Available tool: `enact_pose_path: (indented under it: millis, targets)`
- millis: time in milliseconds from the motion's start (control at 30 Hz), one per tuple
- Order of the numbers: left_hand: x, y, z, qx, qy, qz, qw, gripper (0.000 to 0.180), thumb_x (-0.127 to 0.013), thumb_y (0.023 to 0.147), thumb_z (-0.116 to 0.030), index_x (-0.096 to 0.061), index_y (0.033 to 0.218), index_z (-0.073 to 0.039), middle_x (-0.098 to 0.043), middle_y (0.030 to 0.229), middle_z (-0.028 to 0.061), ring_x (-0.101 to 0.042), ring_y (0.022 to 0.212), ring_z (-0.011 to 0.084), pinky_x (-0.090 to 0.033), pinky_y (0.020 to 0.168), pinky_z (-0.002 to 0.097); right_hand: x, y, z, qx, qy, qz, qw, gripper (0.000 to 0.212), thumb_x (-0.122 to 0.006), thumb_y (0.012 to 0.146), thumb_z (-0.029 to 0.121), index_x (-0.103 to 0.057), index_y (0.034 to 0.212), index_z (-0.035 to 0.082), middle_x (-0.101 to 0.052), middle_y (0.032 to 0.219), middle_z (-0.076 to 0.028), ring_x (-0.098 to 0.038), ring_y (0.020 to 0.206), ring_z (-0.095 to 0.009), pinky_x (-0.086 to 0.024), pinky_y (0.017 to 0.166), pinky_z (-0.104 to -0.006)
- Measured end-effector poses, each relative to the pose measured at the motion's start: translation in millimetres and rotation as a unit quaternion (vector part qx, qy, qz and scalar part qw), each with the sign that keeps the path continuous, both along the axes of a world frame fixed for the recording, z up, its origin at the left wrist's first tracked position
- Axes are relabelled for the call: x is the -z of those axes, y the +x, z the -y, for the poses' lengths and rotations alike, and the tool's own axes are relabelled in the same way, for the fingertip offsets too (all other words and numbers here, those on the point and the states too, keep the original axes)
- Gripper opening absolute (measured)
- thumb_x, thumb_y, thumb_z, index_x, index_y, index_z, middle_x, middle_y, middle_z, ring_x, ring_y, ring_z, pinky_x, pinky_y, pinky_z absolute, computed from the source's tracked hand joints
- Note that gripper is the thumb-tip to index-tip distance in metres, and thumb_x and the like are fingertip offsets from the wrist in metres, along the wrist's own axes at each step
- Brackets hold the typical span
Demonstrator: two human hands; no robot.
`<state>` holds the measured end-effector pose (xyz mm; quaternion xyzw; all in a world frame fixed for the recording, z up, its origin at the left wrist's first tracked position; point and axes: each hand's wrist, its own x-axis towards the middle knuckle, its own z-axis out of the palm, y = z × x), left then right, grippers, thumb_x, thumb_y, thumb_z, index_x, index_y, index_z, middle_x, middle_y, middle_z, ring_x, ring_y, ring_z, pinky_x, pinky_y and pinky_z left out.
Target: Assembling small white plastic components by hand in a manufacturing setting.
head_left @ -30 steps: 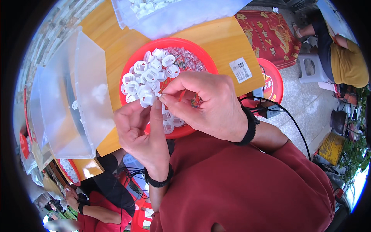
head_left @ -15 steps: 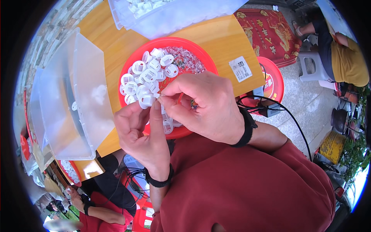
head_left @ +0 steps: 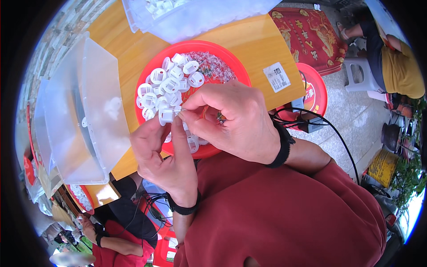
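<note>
"What's just changed?"

"Little: the white slotted cap (head_left: 166, 116) has turned slightly, pinched in the fingers of the left hand (head_left: 165, 158) over the red basin (head_left: 200, 46), toward eight o'clock."

"And the right hand (head_left: 244, 124)?"

"Its fingers pinch a tiny clear piece (head_left: 177, 110) at the cap's two o'clock edge. Neither has let go; work seems unfinished."

Looks like a makeshift hand-assembly workshop, homelike; can't tell if it's house or shopfront; wooden table (head_left: 262, 58) carries a red basin (head_left: 224, 54) of small white plastic parts (head_left: 170, 84) and a clear bin (head_left: 213, 20) of more; second red tray (head_left: 90, 202) near a seated person (head_left: 118, 247); plastic stool (head_left: 358, 73), patterned red mat (head_left: 307, 40), leafy plants (head_left: 402, 178), brick-look wall (head_left: 49, 62) give the domestic feel.
</note>
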<state>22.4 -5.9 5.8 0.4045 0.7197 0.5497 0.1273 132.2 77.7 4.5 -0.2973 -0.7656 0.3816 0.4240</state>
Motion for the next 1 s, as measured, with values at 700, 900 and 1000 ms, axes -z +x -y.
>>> enact_pose_path:
  millis: [700,900,1000]
  targets:
    - [11.7,1.3,8.9,0.049,0.045,0.046,0.997,0.023,-0.055,0.093,0.005,-0.047,0.115,0.003,-0.064,0.106,0.0144,-0.063,0.098,0.0167,-0.05,0.085,0.0274,16.4,-4.5,-9.0,-0.109,-0.173,-0.137,0.969,0.01,-0.076,0.077,0.01,-0.067,0.08,0.006,-0.068,0.073,-0.004,-0.066,0.063,-0.017,-0.049,0.056,-0.0272]
    - [17.0,3.5,6.5,0.039,0.075,0.009,0.996,0.024,-0.054,0.094,0.004,-0.044,0.116,0.002,-0.063,0.105,0.0147,-0.063,0.097,0.0164,-0.05,0.083,0.0266,15.4,-3.4,-14.1,-0.131,-0.136,-0.114,0.975,0.01,-0.076,0.077,0.005,-0.068,0.082,0.004,-0.069,0.076,-0.003,-0.065,0.069,-0.011,-0.049,0.06,-0.0243]
    - [19.5,3.1,8.4,0.046,0.049,-0.004,0.998,0.025,-0.054,0.095,0.004,-0.043,0.117,0.003,-0.062,0.106,0.0151,-0.063,0.097,0.0165,-0.05,0.083,0.0265,15.4,-0.9,-16.0,-0.145,-0.143,-0.103,0.974,0.01,-0.076,0.078,0.0,-0.068,0.084,0.002,-0.068,0.078,-0.004,-0.064,0.071,-0.009,-0.05,0.062,-0.0226]
